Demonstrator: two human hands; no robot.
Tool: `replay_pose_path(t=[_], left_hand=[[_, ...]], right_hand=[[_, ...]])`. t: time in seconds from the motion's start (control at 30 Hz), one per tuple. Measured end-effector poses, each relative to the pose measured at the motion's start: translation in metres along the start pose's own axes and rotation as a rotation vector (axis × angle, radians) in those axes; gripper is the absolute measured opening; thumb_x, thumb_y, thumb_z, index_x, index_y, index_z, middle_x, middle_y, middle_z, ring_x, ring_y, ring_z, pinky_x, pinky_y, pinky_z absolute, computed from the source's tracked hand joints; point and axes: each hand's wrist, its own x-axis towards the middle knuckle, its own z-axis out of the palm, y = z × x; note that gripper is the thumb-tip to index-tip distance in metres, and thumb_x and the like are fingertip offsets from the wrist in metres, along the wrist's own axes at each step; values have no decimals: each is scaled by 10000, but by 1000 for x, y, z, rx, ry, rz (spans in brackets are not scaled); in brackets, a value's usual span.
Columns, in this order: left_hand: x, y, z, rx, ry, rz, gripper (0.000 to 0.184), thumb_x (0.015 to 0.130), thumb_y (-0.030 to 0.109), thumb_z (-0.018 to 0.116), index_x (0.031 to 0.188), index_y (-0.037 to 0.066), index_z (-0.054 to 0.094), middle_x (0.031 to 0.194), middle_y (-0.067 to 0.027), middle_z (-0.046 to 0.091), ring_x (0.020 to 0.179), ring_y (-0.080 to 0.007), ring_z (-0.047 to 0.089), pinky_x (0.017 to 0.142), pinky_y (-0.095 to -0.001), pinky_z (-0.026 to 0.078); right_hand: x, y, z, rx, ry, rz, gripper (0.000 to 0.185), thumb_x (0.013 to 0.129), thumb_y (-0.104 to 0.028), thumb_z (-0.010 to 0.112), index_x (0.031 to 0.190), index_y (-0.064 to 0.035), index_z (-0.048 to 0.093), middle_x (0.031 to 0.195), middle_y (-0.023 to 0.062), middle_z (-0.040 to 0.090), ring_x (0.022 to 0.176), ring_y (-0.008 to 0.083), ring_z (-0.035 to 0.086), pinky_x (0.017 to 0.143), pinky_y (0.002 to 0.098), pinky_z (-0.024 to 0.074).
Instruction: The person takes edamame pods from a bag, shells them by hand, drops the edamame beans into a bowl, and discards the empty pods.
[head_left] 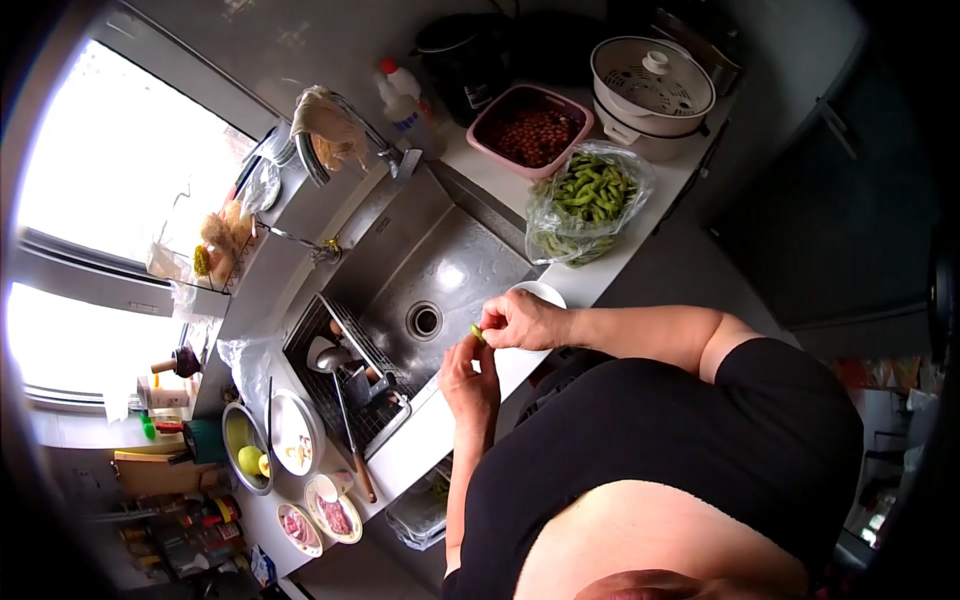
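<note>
Over the front edge of the steel sink (400, 270), my left hand (470, 382) and my right hand (525, 320) meet with their fingers closed on one small green bean pod (477, 332). Fingers of both hands cover most of the pod. A white bowl (543, 291) stands just behind my right hand, which partly hides it. To its upper right, a clear plastic bag (640, 180) holds many green bean pods (590, 190).
A pink basin (480, 125) of reddish-brown beans and a white steamer (650, 100) stand beyond the bag. A wire rack (390, 415) with a ladle (330, 358) sits in the sink's left part. Plates of sliced meat (335, 512) lie lower left. The tap (400, 160) overhangs the sink.
</note>
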Motion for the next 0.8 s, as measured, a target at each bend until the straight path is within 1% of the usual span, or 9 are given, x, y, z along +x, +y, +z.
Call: replay_pose_path(t=[0.13, 0.33, 0.43, 0.5, 0.53, 0.6, 0.67, 0.73, 0.8], left_hand=[[-3, -1, -2, -26, -29, -112, 132, 776, 84, 652, 875, 4, 616, 730, -121, 626, 642, -214, 601, 610, -287, 460], [-3, -3, -5, -90, -28, -187, 116, 782, 82, 651, 826, -19, 613, 659, -113, 609, 604, -122, 567, 595, -256, 446], [-3, -9, -4, -87, 21, -143, 113, 771, 78, 658, 836, -3, 613, 682, -112, 614, 590, -220, 584, 575, -310, 453], [-4, -10, -6, -311, 2, -238, 135, 802, 112, 657, 868, -3, 639, 697, -44, 629, 580, -109, 540, 548, -253, 430], [-3, -11, -9, -311, 4, -240, 135, 802, 112, 657, 868, -3, 639, 697, -44, 629, 580, -109, 540, 548, -253, 430], [-1, -14, -13, -706, -104, -434, 149, 833, 125, 635, 903, -5, 659, 731, -5, 629, 602, -39, 483, 536, -196, 386], [-4, -17, -11, -897, -101, -475, 157, 856, 118, 601, 927, -8, 660, 760, -26, 641, 607, -40, 478, 539, -178, 354], [-6, -18, -7, -1075, -75, -611, 172, 867, 118, 582, 940, -22, 652, 773, -41, 643, 611, -48, 475, 547, -181, 351], [-11, -20, -1, -961, -47, -556, 176, 877, 123, 570, 943, -20, 649, 779, -42, 644, 609, -45, 473, 537, -179, 344]], right_hand=[[1, -6, 5, -46, -5, -14, 179, 742, -161, 633, 779, 8, 588, 683, 51, 608, 648, 106, 553, 620, 267, 458], [9, -2, 10, 53, -37, 5, 140, 722, -124, 639, 747, -2, 576, 658, 39, 584, 640, 85, 529, 595, 256, 444], [11, -4, 12, 10, -9, -28, 130, 721, -113, 640, 725, -7, 563, 660, 26, 576, 638, 82, 521, 589, 249, 438], [12, -4, 12, 8, -4, -41, 129, 723, -110, 640, 712, -11, 557, 664, 19, 575, 636, 82, 519, 586, 247, 436], [13, -3, 11, 104, -45, -26, 114, 734, -96, 629, 709, -14, 553, 670, 18, 574, 636, 85, 518, 584, 249, 436], [16, 2, 11, 198, -89, -10, 103, 745, -82, 619, 705, -17, 550, 676, 18, 574, 636, 88, 518, 582, 252, 435], [22, 11, 14, 588, -195, 73, 74, 767, -47, 589, 714, -13, 550, 680, 35, 576, 644, 104, 535, 583, 256, 443], [21, 8, 13, 545, -178, 130, 65, 778, -32, 567, 722, -2, 549, 682, 61, 584, 650, 126, 560, 593, 262, 457], [23, 9, 17, 462, -136, 187, 85, 778, -61, 578, 725, 1, 552, 683, 64, 593, 638, 135, 567, 594, 273, 464]])
